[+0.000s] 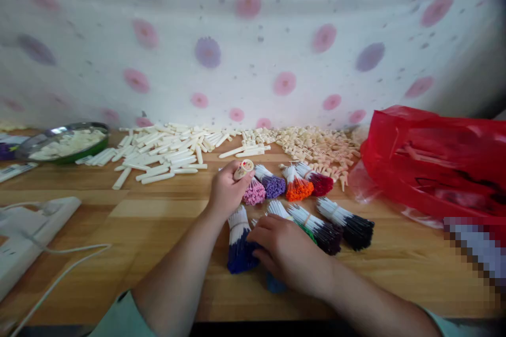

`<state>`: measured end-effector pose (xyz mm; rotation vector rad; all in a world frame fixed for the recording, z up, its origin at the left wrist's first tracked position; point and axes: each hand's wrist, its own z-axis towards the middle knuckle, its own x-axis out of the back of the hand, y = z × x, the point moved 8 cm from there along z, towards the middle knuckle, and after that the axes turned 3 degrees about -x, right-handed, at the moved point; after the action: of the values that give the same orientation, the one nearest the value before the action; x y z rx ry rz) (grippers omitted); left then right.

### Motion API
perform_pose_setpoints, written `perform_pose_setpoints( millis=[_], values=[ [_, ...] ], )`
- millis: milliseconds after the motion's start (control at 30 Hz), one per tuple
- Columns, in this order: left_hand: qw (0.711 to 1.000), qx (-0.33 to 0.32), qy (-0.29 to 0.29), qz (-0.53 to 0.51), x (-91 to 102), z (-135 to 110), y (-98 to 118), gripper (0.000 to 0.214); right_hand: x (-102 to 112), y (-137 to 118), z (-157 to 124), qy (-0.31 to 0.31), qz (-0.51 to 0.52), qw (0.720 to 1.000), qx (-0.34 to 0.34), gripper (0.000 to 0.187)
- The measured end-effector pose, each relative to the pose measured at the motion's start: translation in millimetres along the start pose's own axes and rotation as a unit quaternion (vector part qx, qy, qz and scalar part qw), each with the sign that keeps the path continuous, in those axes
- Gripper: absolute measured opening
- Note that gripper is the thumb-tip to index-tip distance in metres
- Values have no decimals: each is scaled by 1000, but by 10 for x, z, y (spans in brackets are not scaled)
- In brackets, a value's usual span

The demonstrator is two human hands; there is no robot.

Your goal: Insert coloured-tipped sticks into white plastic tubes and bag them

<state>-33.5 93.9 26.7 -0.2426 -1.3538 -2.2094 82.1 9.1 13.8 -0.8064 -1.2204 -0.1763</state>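
My left hand (226, 189) is closed round a short cream pen part (245, 167), its round end with small holes turned up and a red spot in it. My right hand (282, 250) hangs low over the bundles, fingers curled and thumb bent in. Its fingertips are at the right side of the dark blue refill bundle (240, 260); whatever they pinch is hidden. Beneath that palm a lighter blue bundle (275, 283) shows in part. Further refill bundles, white with coloured ends, lie around: pink (254, 193), purple (274, 184), orange (299, 188), red (322, 183), green (309, 231), dark purple (326, 236) and black (358, 231).
White pen tubes (169, 150) are heaped along the back, beside a pile of small cream clip-like parts (316, 147). A green-rimmed bowl (103, 143) holds pale pieces. A red plastic bag (435, 163) stands right; a power strip (59, 213) with white cables lies left.
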Motion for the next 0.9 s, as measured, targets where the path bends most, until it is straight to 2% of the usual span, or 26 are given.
perform_pose_setpoints(
  millis=[167, 233, 300, 367, 500, 700, 900],
  values=[
    [997, 20, -65, -21, 128, -115, 74, 18, -194, -93, 124, -45, -111, 992, 31, 16],
    [996, 29, -84, -11, 249, -290, 79, 20, -218, -87, 145, -44, -129, 990, 41, 17],
    [989, 62, -129, 21, 321, -539, 2, 21, -237, -74, 153, -40, -137, 989, 43, 21],
    [986, 90, -143, 0, 385, -790, -92, 16, -255, -73, 159, -38, -142, 988, 47, 24],
    [970, 107, -191, -105, 293, -1156, -233, 31, -246, -110, 182, -31, -124, 989, 68, 24],
    [970, 90, -185, -133, 188, -1290, -329, 42, -216, -159, 177, -32, -126, 984, 119, 13],
    [975, 79, -170, -117, 197, -1295, -338, 40, -176, -193, 126, 56, -101, 979, 170, 13]
  ],
)
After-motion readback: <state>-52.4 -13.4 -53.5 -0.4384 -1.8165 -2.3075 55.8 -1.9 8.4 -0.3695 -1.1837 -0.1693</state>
